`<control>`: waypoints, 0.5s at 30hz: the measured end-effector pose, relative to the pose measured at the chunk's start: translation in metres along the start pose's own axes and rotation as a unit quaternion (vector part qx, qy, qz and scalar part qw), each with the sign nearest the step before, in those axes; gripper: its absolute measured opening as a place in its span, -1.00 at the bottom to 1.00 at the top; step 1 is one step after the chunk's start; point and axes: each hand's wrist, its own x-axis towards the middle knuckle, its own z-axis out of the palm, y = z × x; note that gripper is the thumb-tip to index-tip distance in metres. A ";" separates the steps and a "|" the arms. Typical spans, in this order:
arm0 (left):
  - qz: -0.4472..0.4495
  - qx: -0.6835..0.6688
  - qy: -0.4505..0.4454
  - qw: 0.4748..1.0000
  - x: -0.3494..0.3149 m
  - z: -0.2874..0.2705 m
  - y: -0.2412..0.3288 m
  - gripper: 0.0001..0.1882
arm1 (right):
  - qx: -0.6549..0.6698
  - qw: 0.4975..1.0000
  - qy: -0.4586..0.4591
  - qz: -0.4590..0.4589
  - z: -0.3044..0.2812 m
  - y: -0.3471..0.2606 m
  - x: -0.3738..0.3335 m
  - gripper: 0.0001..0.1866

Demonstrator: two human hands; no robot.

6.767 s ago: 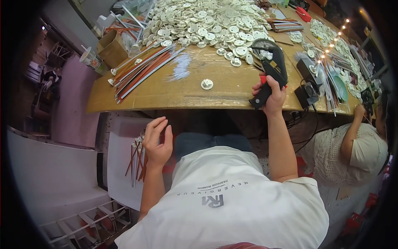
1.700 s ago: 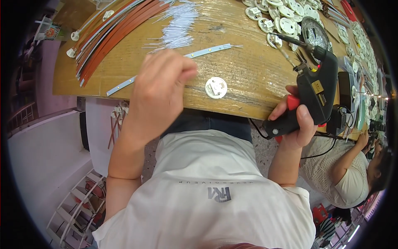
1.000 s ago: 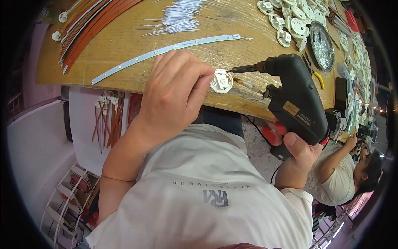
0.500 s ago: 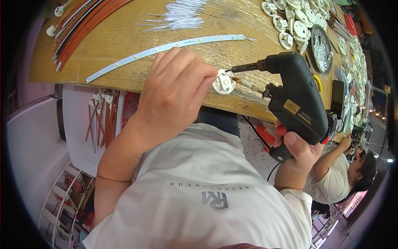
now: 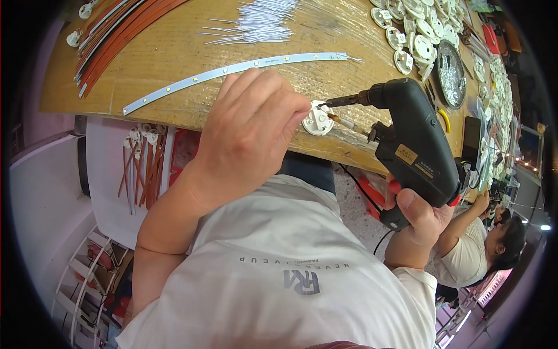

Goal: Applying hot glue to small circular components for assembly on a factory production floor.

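My right hand point(image 5: 419, 210) is wrapped round the grip of a black soldering gun point(image 5: 415, 136). Its thin hot tip points left and meets the upper part of a round white plastic cap point(image 5: 317, 121) near the table's front edge. A second, brownish nozzle under the tip also reaches toward the cap. Thumb and fingers of my left hand point(image 5: 247, 131) are pinched together at the cap's left upper edge; whatever they hold is hidden. Behind that hand lies a curved white LED strip point(image 5: 225, 72) with short wires at its right end.
Thin white wires point(image 5: 264, 23) lie in a heap at the back. Orange and white strips point(image 5: 119, 38) fill the back left. White caps point(image 5: 415, 35) pile up at the back right beside a dark oval dish point(image 5: 451, 72). A co-worker point(image 5: 465, 247) sits at the right.
The view has shifted slightly. The soldering gun's tip sits a little further in over the white cap. Both hands keep their holds.
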 end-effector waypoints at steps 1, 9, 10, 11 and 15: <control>-0.002 -0.002 0.000 1.000 0.000 0.000 0.000 -0.85 | 0.000 1.000 -0.001 -0.001 -0.001 -0.001 0.001 -0.42; 0.000 -0.006 -0.001 1.000 0.000 -0.001 0.001 -0.85 | -0.014 0.998 0.055 -0.018 0.005 0.001 -0.005 -0.46; 0.001 -0.006 -0.001 1.000 0.000 -0.001 0.001 -0.85 | -0.014 0.998 0.054 -0.019 0.004 0.001 -0.005 -0.46; 0.001 -0.006 -0.001 1.000 0.000 -0.001 0.001 -0.85 | -0.020 0.999 0.047 -0.012 0.003 0.000 -0.005 -0.46; 0.002 -0.005 -0.005 1.000 0.001 -0.001 0.001 -0.86 | -0.034 0.999 0.025 0.000 -0.001 -0.002 -0.004 -0.46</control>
